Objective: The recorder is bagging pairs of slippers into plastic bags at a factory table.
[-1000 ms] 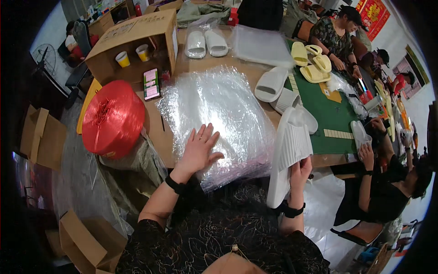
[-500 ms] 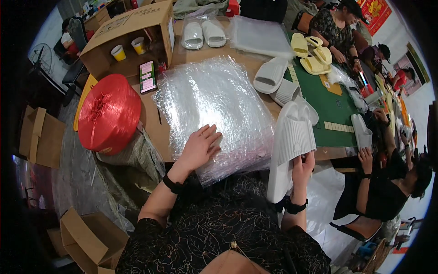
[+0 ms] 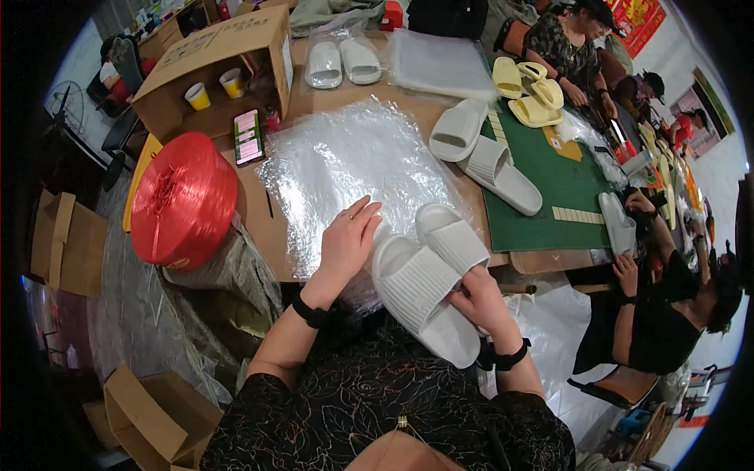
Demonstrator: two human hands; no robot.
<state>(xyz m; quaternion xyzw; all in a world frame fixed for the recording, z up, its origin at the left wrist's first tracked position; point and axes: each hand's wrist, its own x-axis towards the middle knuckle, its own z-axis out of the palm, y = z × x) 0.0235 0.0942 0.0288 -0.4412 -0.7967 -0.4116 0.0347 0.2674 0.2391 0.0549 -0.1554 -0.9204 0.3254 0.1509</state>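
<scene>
My right hand (image 3: pixel 481 302) grips a pair of light grey slide slippers (image 3: pixel 420 286) with ribbed straps, its fingers at the strap of one of them. They are held tilted above the near edge of a stack of clear plastic bags (image 3: pixel 345 161). My left hand (image 3: pixel 344 242) is open, fingers stretched out over the bags and close beside the slipper toes; whether it touches either, I cannot tell. Another grey slipper pair (image 3: pixel 499 173) lies right of the stack, partly on a green mat (image 3: pixel 550 212).
A red twine roll (image 3: pixel 184 200) stands at the left, beside a phone (image 3: pixel 248 137) and an open carton (image 3: pixel 212 63) holding two cups. Bagged slippers (image 3: pixel 342 63), flat clear bags (image 3: pixel 440 63) and yellow slippers (image 3: pixel 534 94) lie farther back. Co-workers sit along the right side.
My right hand has brought the grey slippers leftward, from beside the bag stack to over its near edge, and turned them. My left hand has shifted slightly and stays open.
</scene>
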